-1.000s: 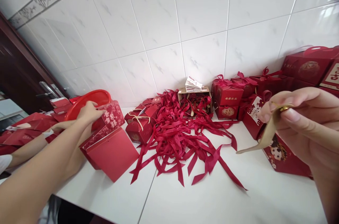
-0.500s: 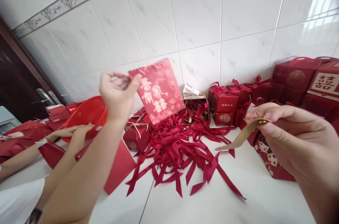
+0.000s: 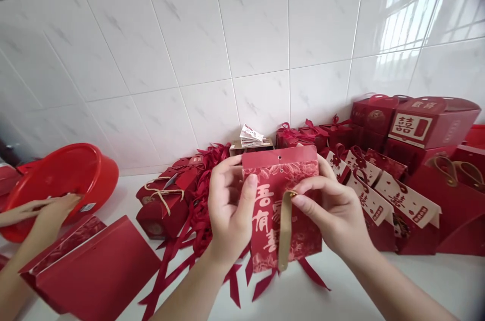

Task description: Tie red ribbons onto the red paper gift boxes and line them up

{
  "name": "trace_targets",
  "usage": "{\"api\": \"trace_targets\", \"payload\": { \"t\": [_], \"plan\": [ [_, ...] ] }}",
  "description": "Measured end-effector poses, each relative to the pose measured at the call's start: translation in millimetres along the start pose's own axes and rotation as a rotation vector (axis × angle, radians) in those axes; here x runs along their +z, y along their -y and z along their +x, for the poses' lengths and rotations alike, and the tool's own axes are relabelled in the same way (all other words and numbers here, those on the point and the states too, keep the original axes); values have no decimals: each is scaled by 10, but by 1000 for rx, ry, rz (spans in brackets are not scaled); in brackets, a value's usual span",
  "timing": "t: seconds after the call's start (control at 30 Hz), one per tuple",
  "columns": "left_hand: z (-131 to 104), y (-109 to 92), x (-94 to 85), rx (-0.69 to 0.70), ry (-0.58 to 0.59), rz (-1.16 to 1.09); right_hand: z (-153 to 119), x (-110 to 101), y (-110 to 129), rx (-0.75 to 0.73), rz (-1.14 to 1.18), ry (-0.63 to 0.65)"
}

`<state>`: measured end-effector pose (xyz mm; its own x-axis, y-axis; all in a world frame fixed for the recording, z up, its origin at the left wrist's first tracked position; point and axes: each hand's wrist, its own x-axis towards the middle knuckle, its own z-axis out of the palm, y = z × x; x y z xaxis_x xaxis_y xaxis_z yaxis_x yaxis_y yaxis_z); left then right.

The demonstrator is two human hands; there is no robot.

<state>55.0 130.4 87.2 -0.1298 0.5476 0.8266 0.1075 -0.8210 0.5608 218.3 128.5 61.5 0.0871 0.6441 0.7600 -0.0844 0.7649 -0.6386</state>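
Upright in front of me is a red gift bag [image 3: 265, 240] with pale characters and a floral print; one small hole shows in its plain top flap and another just below. My left hand [image 3: 233, 210] grips its left edge, thumb across the front. Between thumb and forefinger, my right hand [image 3: 333, 207] pinches a tan strap [image 3: 285, 235] by its gold-coloured stud, close to the bag's front below the holes. The strap's free end hangs down over the printed face. Behind the bag lies a heap of dark red ribbons [image 3: 204, 210], partly hidden by it.
Another person's hands [image 3: 56, 215] reach into a red basin [image 3: 94, 174] at left. Flat red bags [image 3: 94, 270] lie nearer. A twine-tied box [image 3: 161, 210] stands beside the ribbons. White cards [image 3: 250, 134] are stacked by the wall. Red boxes [image 3: 435, 119] and small bags [image 3: 409, 210] crowd the right.
My left hand has brought the red bag from the left to the middle. My right hand has come inward with the strap, now in front of the bag. The view has turned right.
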Motion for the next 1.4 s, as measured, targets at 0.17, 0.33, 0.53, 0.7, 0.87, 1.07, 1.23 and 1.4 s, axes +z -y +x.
{"api": "trace_targets", "payload": {
  "t": [0.17,0.33,0.53,0.7,0.87,1.07,1.23,1.4],
  "plan": [
    [-48,17,-55,-47,127,-14,-58,56,-37,-53,-126,-27],
    [-93,60,-84,-8,149,-26,-93,73,8,-128,-223,-4],
    [-165,79,-45,-84,206,-179,-117,91,-19,-149,-268,13],
    [-178,99,-55,-95,146,-104,-126,104,-29,-134,-275,17],
    [-191,117,-43,-43,112,-21,-123,108,-44,-134,-281,5],
    [-201,119,-44,15,102,25,-117,106,-61,-131,-234,24],
    [-194,167,-51,100,99,52,-105,88,-31,-130,-248,46],
    [-199,227,-56,195,114,75,-86,62,0,-193,-259,62]
  ]
}}
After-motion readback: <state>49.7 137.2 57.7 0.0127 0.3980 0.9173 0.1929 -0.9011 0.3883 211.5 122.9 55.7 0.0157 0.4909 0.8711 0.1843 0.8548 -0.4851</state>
